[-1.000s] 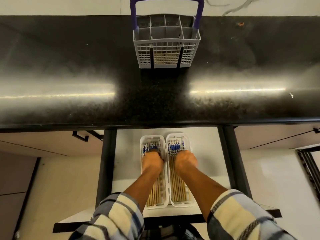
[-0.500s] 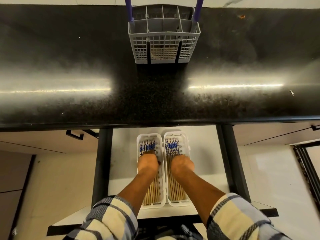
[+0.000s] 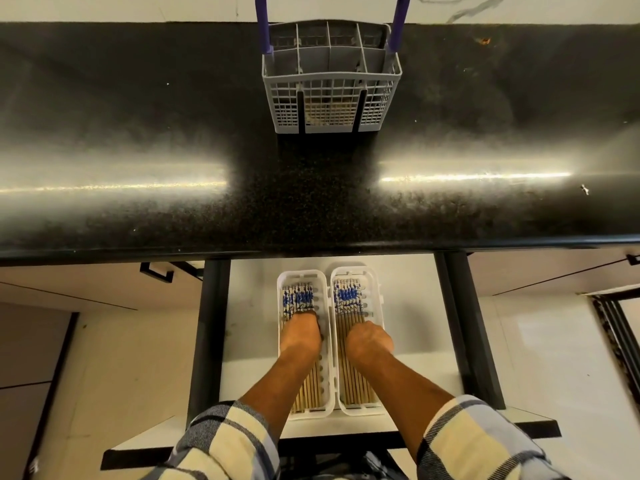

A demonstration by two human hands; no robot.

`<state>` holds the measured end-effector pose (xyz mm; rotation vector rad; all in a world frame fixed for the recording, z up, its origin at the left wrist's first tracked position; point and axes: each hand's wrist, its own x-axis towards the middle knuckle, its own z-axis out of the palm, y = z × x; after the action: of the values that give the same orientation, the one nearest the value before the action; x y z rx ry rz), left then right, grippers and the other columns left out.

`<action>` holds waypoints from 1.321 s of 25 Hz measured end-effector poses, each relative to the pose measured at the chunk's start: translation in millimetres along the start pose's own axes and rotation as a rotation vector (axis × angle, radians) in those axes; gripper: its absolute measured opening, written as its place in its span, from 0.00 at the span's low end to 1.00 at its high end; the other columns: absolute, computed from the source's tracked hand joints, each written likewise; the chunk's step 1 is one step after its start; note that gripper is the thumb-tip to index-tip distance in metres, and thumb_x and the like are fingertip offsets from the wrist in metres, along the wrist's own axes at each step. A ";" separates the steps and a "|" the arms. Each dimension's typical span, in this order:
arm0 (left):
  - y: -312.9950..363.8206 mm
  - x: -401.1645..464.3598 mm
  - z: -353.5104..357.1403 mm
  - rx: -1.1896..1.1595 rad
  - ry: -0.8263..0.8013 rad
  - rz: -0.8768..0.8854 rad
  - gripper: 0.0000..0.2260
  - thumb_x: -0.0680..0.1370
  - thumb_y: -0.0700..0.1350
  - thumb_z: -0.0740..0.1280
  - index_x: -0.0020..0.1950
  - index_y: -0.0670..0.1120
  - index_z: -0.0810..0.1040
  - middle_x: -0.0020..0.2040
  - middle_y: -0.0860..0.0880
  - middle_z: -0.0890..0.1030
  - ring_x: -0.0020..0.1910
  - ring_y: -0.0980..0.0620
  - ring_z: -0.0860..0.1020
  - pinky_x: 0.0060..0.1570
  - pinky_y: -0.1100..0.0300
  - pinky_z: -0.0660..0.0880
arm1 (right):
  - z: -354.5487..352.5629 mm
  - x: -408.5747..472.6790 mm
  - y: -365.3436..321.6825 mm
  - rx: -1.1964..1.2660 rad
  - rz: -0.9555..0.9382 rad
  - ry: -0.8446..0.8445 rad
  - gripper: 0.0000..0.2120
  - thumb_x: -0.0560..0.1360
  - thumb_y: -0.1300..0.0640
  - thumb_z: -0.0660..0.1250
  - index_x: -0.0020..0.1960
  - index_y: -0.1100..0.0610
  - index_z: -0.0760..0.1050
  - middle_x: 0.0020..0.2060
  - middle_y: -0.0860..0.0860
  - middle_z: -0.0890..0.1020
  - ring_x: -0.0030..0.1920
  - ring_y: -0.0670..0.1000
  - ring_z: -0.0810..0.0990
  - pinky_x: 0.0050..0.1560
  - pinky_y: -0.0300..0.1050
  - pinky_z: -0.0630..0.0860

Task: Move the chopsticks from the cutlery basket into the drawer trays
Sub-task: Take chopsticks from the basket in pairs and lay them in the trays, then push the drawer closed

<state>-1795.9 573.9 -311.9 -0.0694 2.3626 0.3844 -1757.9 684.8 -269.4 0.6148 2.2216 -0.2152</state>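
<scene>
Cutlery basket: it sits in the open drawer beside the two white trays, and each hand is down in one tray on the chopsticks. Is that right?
Not quite. The head view shows the cutlery basket standing on the black countertop, not in the drawer. The rest holds: the left hand and right hand are each down in one white tray on the chopsticks.

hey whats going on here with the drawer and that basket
A person is sorting chopsticks into two white trays in an open drawer. The left hand rests on the chopsticks in the left tray, the right hand on those in the right tray. Both trays hold rows of chopsticks. The grey cutlery basket stands on the dark counter, untouched; something pale shows low inside it.
</scene>
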 end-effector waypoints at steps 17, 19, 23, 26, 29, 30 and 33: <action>-61.3 -149.8 -127.0 0.220 0.095 0.553 0.39 0.70 0.71 0.64 0.77 0.60 0.58 0.76 0.61 0.60 0.76 0.57 0.57 0.75 0.56 0.51 | -65.6 -129.9 118.9 0.080 -0.530 0.309 0.33 0.74 0.34 0.63 0.75 0.43 0.61 0.74 0.43 0.68 0.74 0.47 0.66 0.74 0.48 0.66; -67.3 -149.5 -94.1 0.417 0.024 0.627 0.49 0.67 0.72 0.67 0.80 0.59 0.46 0.81 0.55 0.48 0.80 0.50 0.45 0.75 0.53 0.36 | -41.8 -126.0 118.6 -0.114 -0.639 0.223 0.44 0.72 0.32 0.66 0.79 0.44 0.48 0.80 0.46 0.53 0.80 0.52 0.49 0.79 0.52 0.46; -81.2 -138.5 -60.3 0.676 0.144 0.652 0.63 0.54 0.83 0.58 0.81 0.49 0.52 0.79 0.40 0.57 0.78 0.35 0.51 0.73 0.38 0.42 | -15.9 -111.0 118.9 -0.278 -0.670 0.237 0.60 0.67 0.29 0.67 0.75 0.45 0.24 0.75 0.50 0.26 0.75 0.57 0.25 0.73 0.58 0.25; -83.3 -131.7 -61.5 0.640 0.138 0.627 0.67 0.51 0.85 0.56 0.81 0.46 0.55 0.80 0.38 0.57 0.78 0.36 0.50 0.70 0.34 0.51 | -21.2 -105.1 115.7 -0.318 -0.689 0.268 0.63 0.64 0.26 0.67 0.74 0.47 0.22 0.70 0.49 0.20 0.72 0.56 0.19 0.69 0.59 0.20; -81.7 -128.1 -66.2 0.616 0.147 0.587 0.68 0.51 0.85 0.55 0.81 0.44 0.54 0.80 0.38 0.55 0.79 0.36 0.48 0.71 0.34 0.49 | -25.5 -98.1 114.3 -0.348 -0.699 0.263 0.65 0.63 0.25 0.66 0.73 0.50 0.21 0.70 0.50 0.19 0.70 0.54 0.16 0.69 0.61 0.23; -81.0 -126.5 -68.2 0.619 0.162 0.581 0.68 0.51 0.85 0.55 0.81 0.43 0.54 0.80 0.37 0.55 0.79 0.37 0.47 0.72 0.35 0.48 | -27.6 -95.9 113.6 -0.350 -0.699 0.259 0.66 0.63 0.25 0.66 0.72 0.50 0.20 0.70 0.51 0.19 0.69 0.53 0.15 0.69 0.61 0.22; -76.4 -118.0 -77.4 0.620 0.211 0.588 0.68 0.52 0.84 0.57 0.81 0.42 0.52 0.80 0.37 0.53 0.80 0.38 0.45 0.73 0.36 0.47 | -36.8 -86.3 110.2 -0.331 -0.700 0.327 0.66 0.62 0.26 0.68 0.74 0.51 0.24 0.73 0.52 0.23 0.70 0.51 0.17 0.69 0.58 0.21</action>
<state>-1748.6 471.3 -198.0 0.9245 2.5715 -0.1101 -1679.5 762.1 -175.4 -0.3498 2.6380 -0.0947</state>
